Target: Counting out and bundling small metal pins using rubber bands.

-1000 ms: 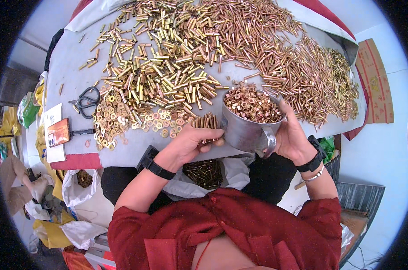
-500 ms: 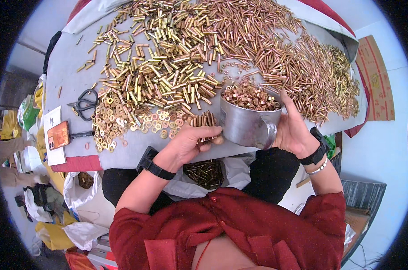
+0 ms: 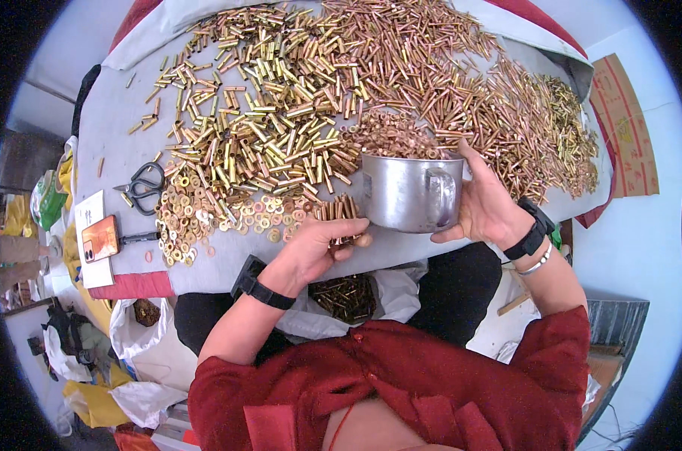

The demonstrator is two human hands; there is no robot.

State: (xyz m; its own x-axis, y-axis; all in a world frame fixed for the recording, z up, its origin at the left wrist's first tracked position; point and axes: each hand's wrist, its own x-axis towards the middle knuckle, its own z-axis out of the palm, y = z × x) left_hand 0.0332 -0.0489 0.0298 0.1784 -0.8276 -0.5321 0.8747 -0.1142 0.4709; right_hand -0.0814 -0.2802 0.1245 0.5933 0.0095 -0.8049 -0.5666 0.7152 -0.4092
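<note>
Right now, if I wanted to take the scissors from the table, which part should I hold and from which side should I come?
Take the scissors by the dark looped handles, coming from above on the person's left. They lie flat on a bare grey stretch of the table, beside the pile of brass rings, so the loops stand free for the fingers. Which way the blades point is hard to tell.
</note>
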